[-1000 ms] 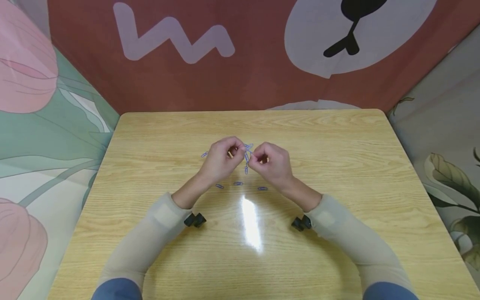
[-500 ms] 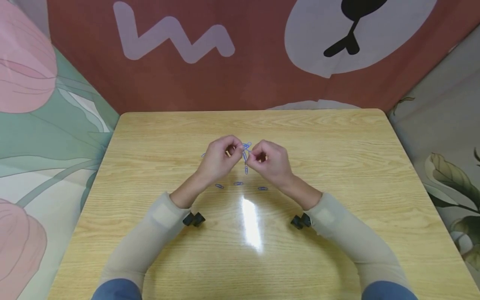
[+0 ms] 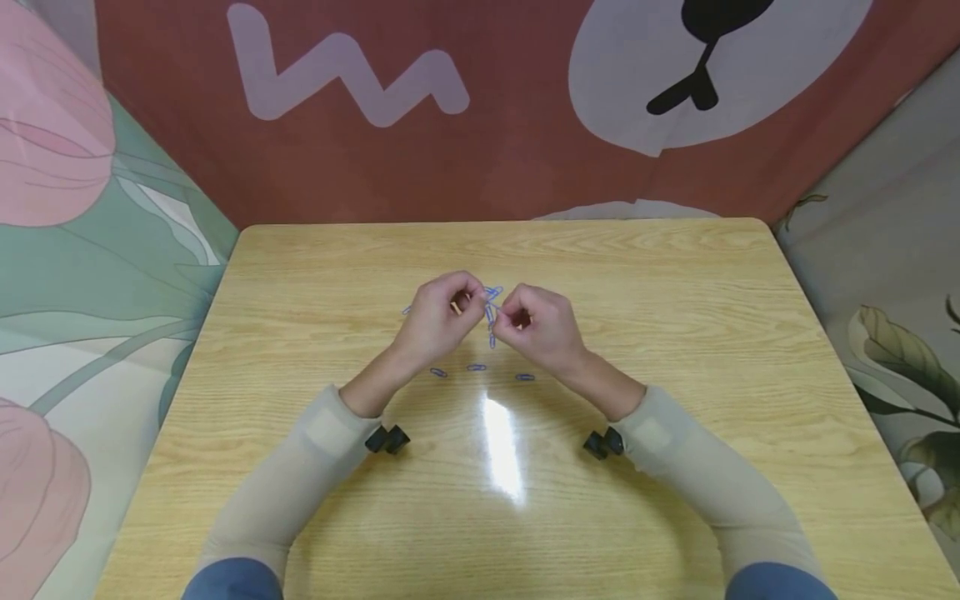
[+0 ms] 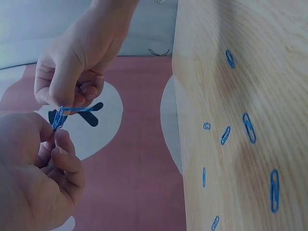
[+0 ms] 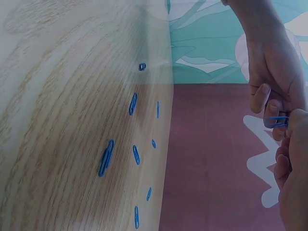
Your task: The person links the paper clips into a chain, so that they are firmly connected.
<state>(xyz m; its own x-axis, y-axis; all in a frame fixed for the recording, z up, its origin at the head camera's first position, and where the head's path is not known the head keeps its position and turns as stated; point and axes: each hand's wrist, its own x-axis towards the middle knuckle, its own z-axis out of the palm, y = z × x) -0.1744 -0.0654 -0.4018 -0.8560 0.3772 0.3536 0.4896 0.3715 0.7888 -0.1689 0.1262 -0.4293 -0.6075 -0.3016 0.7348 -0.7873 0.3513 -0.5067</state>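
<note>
My left hand (image 3: 438,317) and right hand (image 3: 543,329) are raised over the table, fingertips close together. In the left wrist view, the left hand (image 4: 33,168) pinches a blue paper clip (image 4: 58,118) between thumb and finger. A second thin blue clip (image 4: 82,109), seen edge-on, sticks out sideways from the fingertips of the right hand (image 4: 72,72), and the two clips meet there. From the right wrist, a blue loop (image 5: 275,121) shows between the hands; the rest of it is hidden behind the right thumb (image 5: 297,120).
Several blue paper clips lie scattered on the wooden table (image 3: 300,333). One clip (image 3: 476,367) and another clip (image 3: 525,377) lie nearer the body; others lie beyond, below the hands. A patterned cloth wall (image 3: 480,167) rises behind the table's far edge.
Both hands have shifted slightly left, with their fingertips still pinching the clips. The clips on the table stay where they were.
</note>
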